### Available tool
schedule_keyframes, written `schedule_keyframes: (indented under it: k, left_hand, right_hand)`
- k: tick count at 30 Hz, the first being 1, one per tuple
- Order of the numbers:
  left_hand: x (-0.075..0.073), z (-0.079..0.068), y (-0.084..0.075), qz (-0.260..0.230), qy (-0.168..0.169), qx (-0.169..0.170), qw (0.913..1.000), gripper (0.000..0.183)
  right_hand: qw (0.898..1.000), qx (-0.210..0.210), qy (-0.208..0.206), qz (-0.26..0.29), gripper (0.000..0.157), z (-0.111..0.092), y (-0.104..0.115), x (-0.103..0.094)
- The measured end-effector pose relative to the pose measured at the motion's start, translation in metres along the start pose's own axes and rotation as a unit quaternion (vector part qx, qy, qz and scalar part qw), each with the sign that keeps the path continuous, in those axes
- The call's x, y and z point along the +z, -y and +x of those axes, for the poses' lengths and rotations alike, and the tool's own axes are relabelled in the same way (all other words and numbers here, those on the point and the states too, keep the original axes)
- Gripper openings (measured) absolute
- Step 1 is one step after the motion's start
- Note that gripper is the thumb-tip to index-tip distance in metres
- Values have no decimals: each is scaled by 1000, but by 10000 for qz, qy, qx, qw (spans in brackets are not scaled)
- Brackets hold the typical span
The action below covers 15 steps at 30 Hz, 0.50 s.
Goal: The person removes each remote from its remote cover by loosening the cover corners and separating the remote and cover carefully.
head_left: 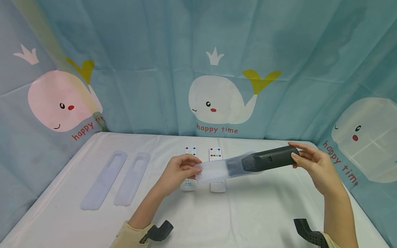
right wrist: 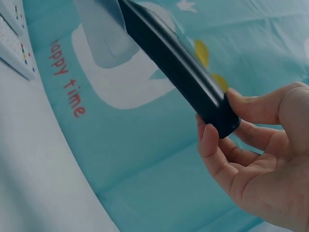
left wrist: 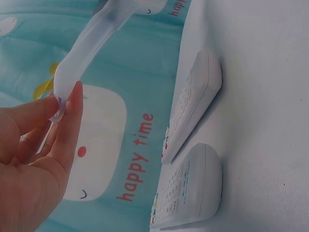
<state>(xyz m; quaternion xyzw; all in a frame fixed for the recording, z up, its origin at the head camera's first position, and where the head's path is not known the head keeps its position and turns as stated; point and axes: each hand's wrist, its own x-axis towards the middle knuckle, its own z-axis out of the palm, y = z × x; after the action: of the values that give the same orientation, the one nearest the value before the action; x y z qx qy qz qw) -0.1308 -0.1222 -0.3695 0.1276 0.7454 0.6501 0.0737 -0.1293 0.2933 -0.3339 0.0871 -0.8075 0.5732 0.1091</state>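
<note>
A black remote control [head_left: 270, 159] hangs above the table, its right end pinched between thumb and fingers of my right hand [head_left: 316, 167]. Its left end sits inside a translucent silicone sleeve [head_left: 212, 171], while most of the remote is outside. My left hand [head_left: 181, 174] pinches the sleeve's far left end. In the left wrist view the sleeve [left wrist: 79, 53] stretches up and away from the fingertips. The right wrist view shows the remote's dark body [right wrist: 178, 63] slanting out of my grip, with a loose flap of the sleeve [right wrist: 111, 48] beside it.
Two white remotes, one on the left [head_left: 188, 186] and one on the right [head_left: 217, 187], lie on the white table [head_left: 248, 220] beneath the sleeve. Two more translucent sleeves [head_left: 103, 181] [head_left: 132, 179] lie at the left. A blue whale-print curtain [head_left: 149, 103] hangs behind.
</note>
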Motion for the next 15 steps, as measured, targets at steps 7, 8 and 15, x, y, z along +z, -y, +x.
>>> schedule_keyframes:
  k: [7,8,15]
  left_hand:
    - [-1,0,-1,2,-5,-34,10000,25]
    - [-1,0,-1,0,0,-30,10000,25]
    - [-3,1,0,38,-1,-8,10000,24]
  right_hand:
    - [9994,-87,97,-307,43,0,-2,-3]
    - [9993,-83,108,-354,43,0,-2,-3]
    - [9993,39,119,-342,40,1,-3,-5]
